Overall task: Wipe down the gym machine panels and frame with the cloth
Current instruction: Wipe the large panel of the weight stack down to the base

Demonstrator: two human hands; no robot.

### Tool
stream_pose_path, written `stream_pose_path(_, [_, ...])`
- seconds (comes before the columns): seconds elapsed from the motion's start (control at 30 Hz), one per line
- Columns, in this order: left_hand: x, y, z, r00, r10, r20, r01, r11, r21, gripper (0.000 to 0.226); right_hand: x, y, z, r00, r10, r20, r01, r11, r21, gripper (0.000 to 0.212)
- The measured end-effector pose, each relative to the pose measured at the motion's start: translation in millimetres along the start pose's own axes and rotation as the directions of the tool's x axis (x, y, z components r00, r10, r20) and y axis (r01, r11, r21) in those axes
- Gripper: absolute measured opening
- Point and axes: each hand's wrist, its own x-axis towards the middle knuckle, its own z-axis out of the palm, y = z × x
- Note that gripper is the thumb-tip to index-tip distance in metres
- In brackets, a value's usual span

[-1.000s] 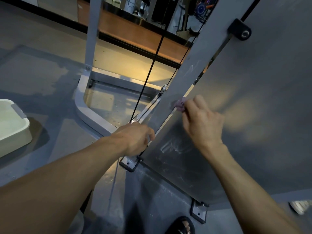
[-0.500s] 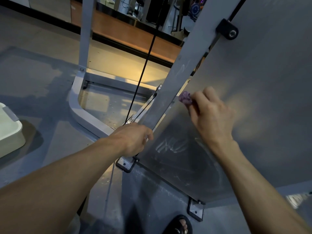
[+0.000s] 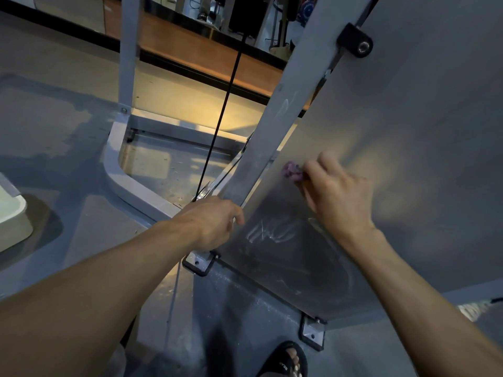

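Against the grey panel (image 3: 408,159), just right of the slanted frame post (image 3: 272,137), your right hand (image 3: 337,197) pinches the purple cloth (image 3: 292,171) (soft, light, bunched small); it pokes out past your fingertips, touching the panel; keep it wadded, press flat; your left hand (image 3: 215,221) curls round the post's lower end.

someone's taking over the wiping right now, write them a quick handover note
Right hand: fingers pinch a small bunched purple cloth against the grey machine panel, beside the slanted frame post.
Left hand: grips the lower end of that post, steadying it.
Done: cannot tell how much of the panel is already wiped.
Left: white scribble smears lower on the panel, pale streaks up the post, and the base frame.
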Motion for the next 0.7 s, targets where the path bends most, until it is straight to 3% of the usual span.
stream_pose_path(0.13, [2.5,1.4,1.7,1.0,0.014,-0.003,-0.014,1.0,0.003,0.043,-10.4,6.5,-2.1,0.998,0.048,0.029,-0.047,0.998,-0.033,0.023])
stream_pose_path(0.27, [7.4,-1.1,6.4,1.0,0.018,-0.011,-0.018,1.0,-0.002,0.039,-49.8,-12.1,29.5,0.974,-0.093,0.208,0.093,0.996,0.011,0.013])
stream_pose_path(0.4, [8.1,0.2,9.3,0.999,0.04,-0.009,-0.04,0.999,0.003,0.039,-66.0,-18.6,44.2,0.951,-0.179,0.253,0.175,0.984,0.036,0.01])
stream_pose_path(0.47, [8.2,1.3,9.9,0.999,0.045,-0.007,-0.045,0.999,0.008,0.039,-55.6,-13.7,34.1,0.961,-0.152,0.233,0.153,0.988,0.01,0.01])
stream_pose_path(0.6, [7.7,4.1,9.3,0.999,0.053,0.007,-0.053,0.999,0.009,0.042,-25.5,-2.3,7.8,0.993,0.07,0.095,-0.066,0.997,-0.042,0.023])
stream_pose_path(0.7, [8.4,6.7,7.4,0.998,0.055,0.004,-0.055,0.998,-0.003,0.043,-28.0,-6.4,12.3,0.992,0.076,0.103,-0.071,0.996,-0.048,0.022])
